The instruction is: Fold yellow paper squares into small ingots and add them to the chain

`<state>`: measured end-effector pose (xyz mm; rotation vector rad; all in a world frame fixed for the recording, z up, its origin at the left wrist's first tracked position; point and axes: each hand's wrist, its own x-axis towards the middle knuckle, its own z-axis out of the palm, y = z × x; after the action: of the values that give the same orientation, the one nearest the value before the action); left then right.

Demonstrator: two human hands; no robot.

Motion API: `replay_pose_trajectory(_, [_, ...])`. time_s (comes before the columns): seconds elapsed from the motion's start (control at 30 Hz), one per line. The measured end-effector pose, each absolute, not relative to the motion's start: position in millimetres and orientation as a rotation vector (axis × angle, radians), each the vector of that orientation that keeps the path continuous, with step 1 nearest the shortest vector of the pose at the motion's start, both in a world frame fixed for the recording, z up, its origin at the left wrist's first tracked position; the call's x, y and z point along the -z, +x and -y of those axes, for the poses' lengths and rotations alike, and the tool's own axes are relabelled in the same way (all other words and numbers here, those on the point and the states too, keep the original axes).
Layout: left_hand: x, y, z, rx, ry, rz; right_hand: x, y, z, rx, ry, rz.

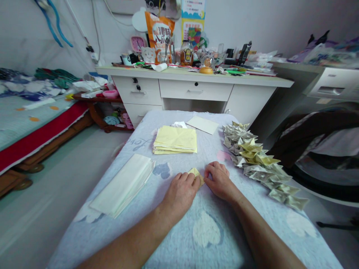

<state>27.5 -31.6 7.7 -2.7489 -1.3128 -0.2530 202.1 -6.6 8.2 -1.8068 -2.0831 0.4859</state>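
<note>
A small folded piece of yellow paper (194,172) lies on the cloth-covered table between my hands. My left hand (183,189) presses down over its left side, fingers bent together and covering much of it. At the paper's right corner, my right hand (220,180) has curled fingers, with thumb and forefinger pinched at the edge. Beyond them sits a stack of yellow paper sheets (176,139). To the left rests a pile of long white folded papers (123,185). A long row of folded paper pieces (260,164), grey-white and yellow, runs down the right side.
A pale flat card (202,124) lies near the table's far end, beside a crumpled white scrap (179,124). Behind stands a white desk (196,89) crowded with jars, a snack bag (159,35) and small items. A bed is at left, a washing machine (333,84) at right.
</note>
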Motion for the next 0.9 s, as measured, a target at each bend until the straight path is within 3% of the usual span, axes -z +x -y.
replay_pose_trajectory(0.4, [-6.9,27.4,33.3,0.248,-2.721,1.288,0.4,195.5,6.8,-0.282,-1.608,2.186])
replay_pose_trajectory(0.9, [-6.5,29.7,42.0,0.213,-2.657,1.33,-1.5,181.5,8.6,-0.098,-1.751,2.251])
